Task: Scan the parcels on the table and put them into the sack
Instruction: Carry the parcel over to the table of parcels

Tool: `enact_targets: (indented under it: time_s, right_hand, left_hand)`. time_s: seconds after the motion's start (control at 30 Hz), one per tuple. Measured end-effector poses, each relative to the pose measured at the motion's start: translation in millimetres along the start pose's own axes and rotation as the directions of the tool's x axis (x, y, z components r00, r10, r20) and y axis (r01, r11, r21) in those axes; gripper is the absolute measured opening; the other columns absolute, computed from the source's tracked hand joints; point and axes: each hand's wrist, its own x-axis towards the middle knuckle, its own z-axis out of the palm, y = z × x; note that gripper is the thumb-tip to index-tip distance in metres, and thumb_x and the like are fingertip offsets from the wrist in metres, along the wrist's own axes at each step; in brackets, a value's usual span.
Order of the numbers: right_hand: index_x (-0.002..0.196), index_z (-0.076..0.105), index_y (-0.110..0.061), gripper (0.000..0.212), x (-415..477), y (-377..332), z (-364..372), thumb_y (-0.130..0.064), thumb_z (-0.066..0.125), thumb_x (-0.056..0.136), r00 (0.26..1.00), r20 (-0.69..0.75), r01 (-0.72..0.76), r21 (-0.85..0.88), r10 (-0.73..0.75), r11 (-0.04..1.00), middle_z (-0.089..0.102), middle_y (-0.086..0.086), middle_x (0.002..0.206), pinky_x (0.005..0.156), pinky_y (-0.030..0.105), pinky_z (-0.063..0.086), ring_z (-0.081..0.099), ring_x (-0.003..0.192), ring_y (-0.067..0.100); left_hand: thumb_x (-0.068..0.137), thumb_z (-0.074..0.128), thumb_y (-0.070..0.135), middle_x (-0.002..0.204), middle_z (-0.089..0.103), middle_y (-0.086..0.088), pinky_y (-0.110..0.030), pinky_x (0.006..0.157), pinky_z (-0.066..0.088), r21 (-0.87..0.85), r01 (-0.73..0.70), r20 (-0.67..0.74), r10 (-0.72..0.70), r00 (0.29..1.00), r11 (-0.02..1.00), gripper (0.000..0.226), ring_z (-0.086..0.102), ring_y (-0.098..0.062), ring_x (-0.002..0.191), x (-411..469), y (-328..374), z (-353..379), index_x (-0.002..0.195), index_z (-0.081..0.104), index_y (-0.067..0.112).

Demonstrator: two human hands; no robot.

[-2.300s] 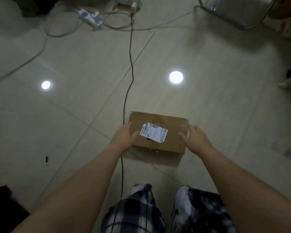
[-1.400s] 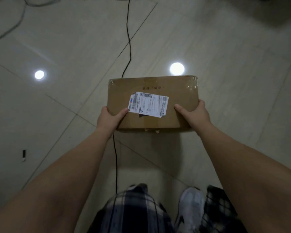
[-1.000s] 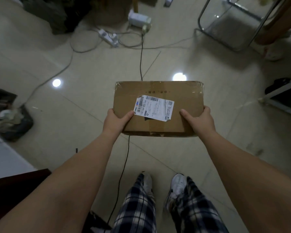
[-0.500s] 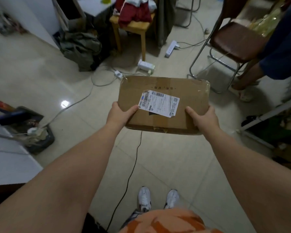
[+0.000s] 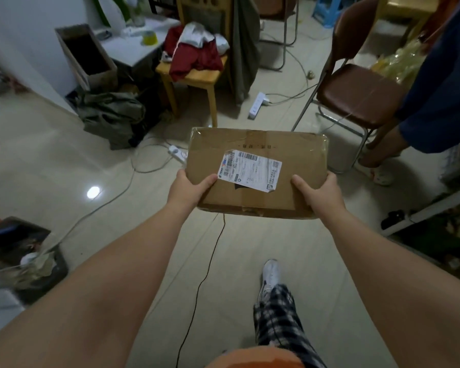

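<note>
Starting at the far left, an olive bundle [image 5: 109, 115] slumps on the floor [image 5: 51, 155]; cloth or a bag, I cannot tell, so I do not count it as the sack. Next comes my left hand [image 5: 190, 191], gripping the near left corner of the parcel [image 5: 290, 152], thumb laid on the top face and the other fingers tucked underneath, out of my sight. The parcel is a flat, taped cardboard box, held level in the air before me above the floor, resting on no surface. Its shipping label [image 5: 250, 170] faces up, a little left of the middle, barcodes uncovered, one lower corner peeling. On the near right corner my right hand [image 5: 320, 193] holds it the same way, thumb on top, fingers under. By my judgement this parcel is picked up and in hand, nothing more: no scanner shows in either hand or anywhere around, so the scan looks not yet done, and the drop into the sack is left after it. Other parcels I cannot pick out from here, so how many remain I cannot say.
</note>
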Motion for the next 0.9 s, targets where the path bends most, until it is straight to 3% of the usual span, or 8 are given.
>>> enact_targets:
  time_s: [0.17,0.37,0.53,0.77,0.9]
  right_hand:
    - [0.143,0.029,-0.017,0.096,100,-41,-9,-0.062,0.073,0.07,1.0,0.004,0.023,-0.031,-0.023,0.999,0.05,0.005,0.135,0.087,0.039,0.047,0.053,0.117,0.027]
    - [0.142,0.03,-0.014,0.096,209,-91,-17,-0.062,0.072,0.071,0.998,0.046,0.038,-0.052,-0.036,0.998,0.051,0.007,0.133,0.085,0.037,0.047,0.054,0.114,0.026]
    - [0.141,0.032,-0.015,0.095,303,-141,-5,-0.062,0.073,0.07,0.994,0.055,0.103,-0.06,-0.1,0.993,0.054,0.005,0.132,0.096,0.043,0.048,0.055,0.115,0.026]
    - [0.143,0.028,-0.014,0.094,445,-218,34,-0.059,0.072,0.074,0.994,0.028,0.108,-0.03,-0.107,0.994,0.051,0.006,0.133,0.083,0.035,0.045,0.05,0.101,0.018]
    - [0.144,0.026,-0.015,0.093,516,-263,56,-0.06,0.07,0.075,0.997,0.028,0.076,-0.034,-0.075,0.997,0.049,0.005,0.134,0.086,0.036,0.046,0.05,0.106,0.019]
  left_hand:
    - [0.071,0.076,0.054,0.123,0.055,-0.004,-0.041,0.093,0.051,-0.033,0.008,-0.031,-0.009,0.999,0.999,0.082,0.056,-0.022,0.107,74,58,34,0.133,0.041,0.013]
    - [0.074,0.075,0.052,0.128,0.053,-0.006,-0.046,0.096,0.05,-0.063,0.025,-0.033,-0.027,0.999,0.998,0.083,0.055,-0.025,0.112,160,120,65,0.138,0.038,0.014]
    - [0.077,0.074,0.049,0.128,0.053,-0.008,-0.037,0.09,0.049,-0.075,0.012,-0.056,-0.017,0.998,0.997,0.078,0.053,-0.022,0.107,248,162,83,0.136,0.039,0.012]
    - [0.078,0.074,0.047,0.128,0.054,-0.009,-0.043,0.096,0.048,-0.077,-0.027,-0.037,0.025,0.999,0.997,0.077,0.054,-0.025,0.112,410,230,98,0.135,0.04,0.009]
    - [0.079,0.074,0.045,0.12,0.054,-0.003,-0.032,0.085,0.045,-0.044,-0.042,-0.013,0.042,0.999,0.998,0.073,0.052,-0.018,0.102,497,272,96,0.134,0.042,0.009]
